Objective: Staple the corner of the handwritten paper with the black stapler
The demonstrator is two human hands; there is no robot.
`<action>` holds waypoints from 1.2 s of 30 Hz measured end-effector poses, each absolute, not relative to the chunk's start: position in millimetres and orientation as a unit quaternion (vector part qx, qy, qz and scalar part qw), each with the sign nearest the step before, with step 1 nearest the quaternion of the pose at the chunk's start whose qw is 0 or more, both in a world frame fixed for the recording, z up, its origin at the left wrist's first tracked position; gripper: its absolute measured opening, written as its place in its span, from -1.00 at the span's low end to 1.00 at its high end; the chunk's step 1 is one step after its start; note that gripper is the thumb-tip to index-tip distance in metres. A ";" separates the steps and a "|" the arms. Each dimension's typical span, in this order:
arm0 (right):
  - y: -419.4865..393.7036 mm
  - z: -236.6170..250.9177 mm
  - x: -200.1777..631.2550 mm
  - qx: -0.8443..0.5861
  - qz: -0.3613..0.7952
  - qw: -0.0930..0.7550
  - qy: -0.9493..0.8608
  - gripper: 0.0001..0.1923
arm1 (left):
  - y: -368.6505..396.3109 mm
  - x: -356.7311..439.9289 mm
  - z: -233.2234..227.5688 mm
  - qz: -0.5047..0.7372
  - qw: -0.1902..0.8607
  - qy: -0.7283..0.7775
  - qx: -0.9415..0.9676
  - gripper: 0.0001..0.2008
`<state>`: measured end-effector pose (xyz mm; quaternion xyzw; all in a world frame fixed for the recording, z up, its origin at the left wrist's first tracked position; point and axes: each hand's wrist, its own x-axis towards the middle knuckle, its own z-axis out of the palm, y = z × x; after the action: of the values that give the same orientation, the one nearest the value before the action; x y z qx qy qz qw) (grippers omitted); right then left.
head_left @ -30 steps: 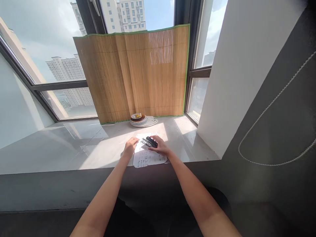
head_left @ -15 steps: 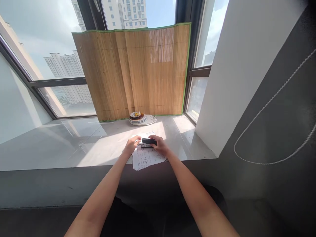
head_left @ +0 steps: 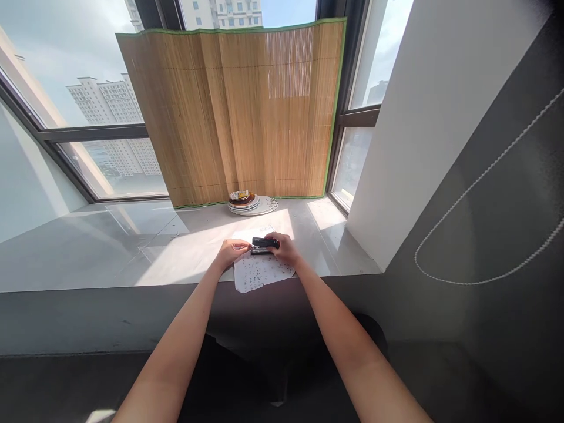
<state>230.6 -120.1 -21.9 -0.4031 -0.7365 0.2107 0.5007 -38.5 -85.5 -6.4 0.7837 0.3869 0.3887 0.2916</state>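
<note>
A black stapler [head_left: 263, 245] lies above handwritten white paper [head_left: 259, 274] on the sunlit window sill. My right hand [head_left: 284, 249] grips its right end, fingers over the top and thumb lower down. The stapler's upper arm is parted from its base, and a strip of metal shows between them. At its left end is my left hand [head_left: 232, 251], fingertips pinched together by the tip of the stapler. Whatever may be between those fingertips is too small to make out. Both hands cover parts of the paper's sides.
Behind the hands, a stack of plates [head_left: 244, 202] stands against a bamboo blind [head_left: 247, 117] with green edging. The pale tiled sill [head_left: 101, 252] runs left and ends in a front edge. On the right, a beaded cord [head_left: 467, 284] hangs before the wall [head_left: 440, 76].
My left hand's fingers have drawn together beside the stapler's left end. My right hand stays on the stapler. The whole view has tilted down slightly.
</note>
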 end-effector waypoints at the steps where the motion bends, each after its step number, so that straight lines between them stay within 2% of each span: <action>1: -120.1 -21.7 230.7 -0.401 0.213 0.501 -0.737 -0.70 | -86.1 -38.5 -6.3 0.386 0.290 0.390 0.784 -0.74; 13: -118.6 -22.0 231.1 -0.394 0.222 0.511 -0.731 -0.70 | -89.4 -37.0 -0.6 0.386 0.260 0.386 0.797 -0.77; 26: -117.8 -21.8 230.4 -0.400 0.222 0.507 -0.731 -0.71 | -87.4 -36.2 -1.9 0.388 0.271 0.411 0.779 -0.79; 36: -121.3 -19.3 232.3 -0.393 0.226 0.511 -0.731 -0.73 | -89.1 -36.5 0.0 0.377 0.302 0.398 0.780 -0.70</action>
<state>232.3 -121.3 -19.3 -0.3927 -0.7309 0.2256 0.5105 -36.5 -89.1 0.0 0.7797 0.3984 0.3766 0.3024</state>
